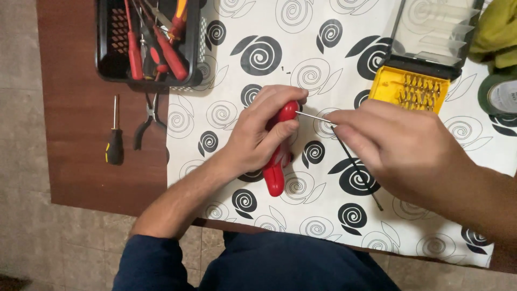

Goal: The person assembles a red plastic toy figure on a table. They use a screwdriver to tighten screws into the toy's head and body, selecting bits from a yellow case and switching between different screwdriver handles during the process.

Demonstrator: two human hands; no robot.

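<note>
Currently the left hand (pixel 258 134) is clenched around a red screwdriver handle (pixel 279 161) at the worktop (pixel 81 134) centre, while the right hand (pixel 393 145), at three o'clock, pinches its thin metal shaft (pixel 315 117). A yellow bit case (pixel 409 89) sits at one o'clock, a black tool basket (pixel 148 40) at eleven.

Top right of the table: a bit case (pixel 417 89), open, w/ a yellow rectangular tray full of small metal bits and a clear lid in a dark frame tilted up behind it. Top left: a black slotted plastic bin (pixel 110 59), rectangular, holding tools. No labels, signs or screens in view.
</note>
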